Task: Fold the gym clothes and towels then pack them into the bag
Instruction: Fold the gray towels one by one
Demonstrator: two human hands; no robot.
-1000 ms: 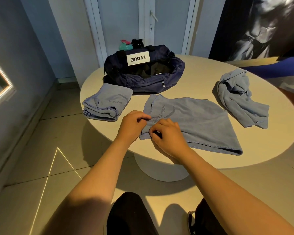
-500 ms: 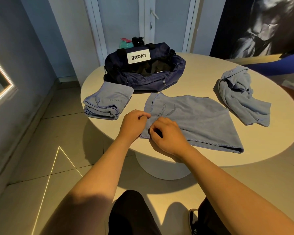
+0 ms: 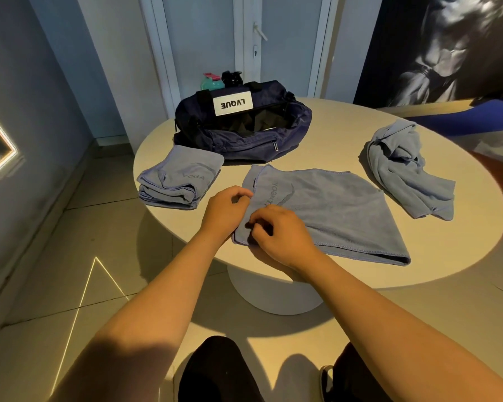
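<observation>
Barely anything's moved in the last second: your left hand [image 3: 225, 208] and right hand [image 3: 279, 233] still pinch the towel [image 3: 331, 210] edge, just in front of the bag [image 3: 244, 126]. Next fold hasn't started, I'd say.

Navy bag [image 3: 238, 140], white label [image 3: 233, 103]; three blue towels [image 3: 337, 210].

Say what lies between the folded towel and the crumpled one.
In the head view, a flat towel, its near corner held by the left hand and right hand.
</observation>
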